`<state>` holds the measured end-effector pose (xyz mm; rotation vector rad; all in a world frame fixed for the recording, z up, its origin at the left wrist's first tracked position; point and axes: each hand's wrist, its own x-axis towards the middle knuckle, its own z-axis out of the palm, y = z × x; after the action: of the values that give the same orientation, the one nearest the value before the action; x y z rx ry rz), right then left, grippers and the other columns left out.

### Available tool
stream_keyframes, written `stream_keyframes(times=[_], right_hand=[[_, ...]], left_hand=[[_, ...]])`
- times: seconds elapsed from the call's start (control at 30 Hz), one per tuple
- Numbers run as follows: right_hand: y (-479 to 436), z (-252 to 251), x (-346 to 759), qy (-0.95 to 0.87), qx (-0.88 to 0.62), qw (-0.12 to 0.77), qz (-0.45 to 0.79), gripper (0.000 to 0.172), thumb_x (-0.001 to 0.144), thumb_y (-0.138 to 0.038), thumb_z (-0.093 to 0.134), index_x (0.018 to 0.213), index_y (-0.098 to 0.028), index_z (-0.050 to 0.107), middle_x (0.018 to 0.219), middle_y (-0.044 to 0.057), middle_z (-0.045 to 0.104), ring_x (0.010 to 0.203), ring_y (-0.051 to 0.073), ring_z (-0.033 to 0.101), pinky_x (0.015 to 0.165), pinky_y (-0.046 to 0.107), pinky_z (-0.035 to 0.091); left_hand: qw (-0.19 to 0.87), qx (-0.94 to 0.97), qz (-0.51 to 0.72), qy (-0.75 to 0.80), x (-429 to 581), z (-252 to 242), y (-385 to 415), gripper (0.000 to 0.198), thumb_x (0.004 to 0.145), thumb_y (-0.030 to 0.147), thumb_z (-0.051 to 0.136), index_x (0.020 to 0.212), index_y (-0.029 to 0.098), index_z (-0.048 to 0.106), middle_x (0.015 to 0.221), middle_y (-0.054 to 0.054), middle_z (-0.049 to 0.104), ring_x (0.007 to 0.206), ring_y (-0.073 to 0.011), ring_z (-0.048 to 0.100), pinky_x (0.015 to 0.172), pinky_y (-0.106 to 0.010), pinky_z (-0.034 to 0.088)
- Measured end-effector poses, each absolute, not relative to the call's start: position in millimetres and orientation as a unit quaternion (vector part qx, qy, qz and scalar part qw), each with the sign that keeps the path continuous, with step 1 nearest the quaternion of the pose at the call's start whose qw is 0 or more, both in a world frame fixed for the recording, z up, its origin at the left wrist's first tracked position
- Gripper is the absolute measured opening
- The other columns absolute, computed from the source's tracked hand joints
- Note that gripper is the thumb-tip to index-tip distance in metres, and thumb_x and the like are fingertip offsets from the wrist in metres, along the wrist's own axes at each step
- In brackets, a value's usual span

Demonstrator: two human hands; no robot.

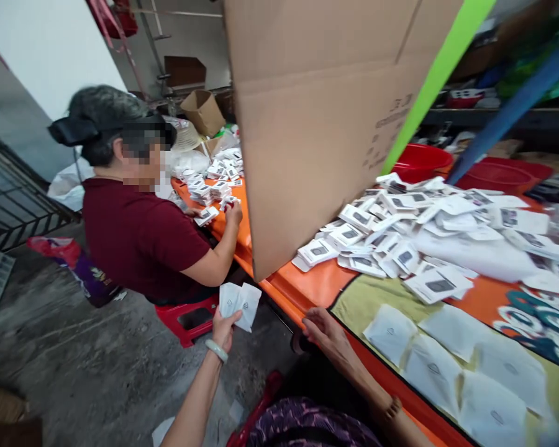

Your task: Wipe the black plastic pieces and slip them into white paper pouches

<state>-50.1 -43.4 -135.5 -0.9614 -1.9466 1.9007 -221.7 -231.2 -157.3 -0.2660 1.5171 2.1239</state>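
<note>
My left hand point(224, 329) is closed on two flat white pouches point(240, 305), fanned side by side, each with a small printed mark. It hangs over the gap beside the table, away from the tabletop. At the orange table edge, my right hand point(322, 329) has its fingers loosely extended and nothing visible in it. On the yellow-green cloth point(368, 297) to its right lie several similar white pouches point(432, 366). Behind them spreads a heap of small white boxes or cards point(440, 282) with dark pictures printed on them.
A tall cardboard sheet point(317, 124) stands upright on the orange table. Left of it a person in a dark red shirt point(140, 242) sits on a red stool point(184, 326), handling small white boxes. Red basins point(422, 162) stand behind the heap, near a slanting blue pole point(512, 108).
</note>
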Motion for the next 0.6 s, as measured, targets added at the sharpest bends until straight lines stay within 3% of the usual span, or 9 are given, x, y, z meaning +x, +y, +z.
stream_keyframes(times=[0.13, 0.37, 0.5, 0.6], right_hand=[[-40, -151, -34, -0.66, -0.368, 0.102, 0.647, 0.056, 0.059, -0.067, 0.066, 0.089, -0.021, 0.054, 0.087, 0.003, 0.064, 0.062, 0.017, 0.064, 0.057, 0.031, 0.054], [-52, -158, -6, -0.667, -0.395, 0.093, 0.625, 0.054, 0.061, -0.068, 0.064, 0.088, -0.022, 0.056, 0.086, 0.005, 0.066, 0.061, 0.018, 0.064, 0.056, 0.03, 0.052], [-58, -163, 5, -0.67, -0.413, 0.106, 0.607, 0.045, 0.067, -0.063, 0.062, 0.087, -0.023, 0.057, 0.086, 0.003, 0.066, 0.062, 0.017, 0.062, 0.058, 0.028, 0.051], [-60, -159, 9, -0.675, -0.407, 0.082, 0.61, 0.041, 0.069, -0.061, 0.059, 0.085, -0.024, 0.055, 0.083, 0.001, 0.064, 0.063, 0.016, 0.061, 0.057, 0.027, 0.049]], left_hand=[[0.26, -0.102, 0.797, 0.536, -259, -157, -223, 0.058, 0.043, 0.012, 0.088, 0.093, 0.017, 0.059, 0.088, -0.006, 0.072, 0.08, -0.0226, 0.069, 0.072, -0.032, 0.054], [0.259, -0.049, 0.819, 0.51, -318, -145, -166, 0.049, 0.05, 0.009, 0.086, 0.093, 0.012, 0.063, 0.086, -0.008, 0.073, 0.081, -0.0216, 0.069, 0.081, -0.034, 0.055], [0.245, -0.041, 0.814, 0.525, -341, -146, -140, 0.046, 0.058, 0.013, 0.085, 0.098, 0.011, 0.063, 0.085, -0.007, 0.071, 0.078, -0.0199, 0.068, 0.081, -0.036, 0.055], [0.238, -0.015, 0.804, 0.544, -344, -143, -114, 0.039, 0.074, 0.024, 0.077, 0.107, 0.012, 0.061, 0.097, -0.008, 0.068, 0.084, -0.0189, 0.067, 0.08, -0.038, 0.056]])
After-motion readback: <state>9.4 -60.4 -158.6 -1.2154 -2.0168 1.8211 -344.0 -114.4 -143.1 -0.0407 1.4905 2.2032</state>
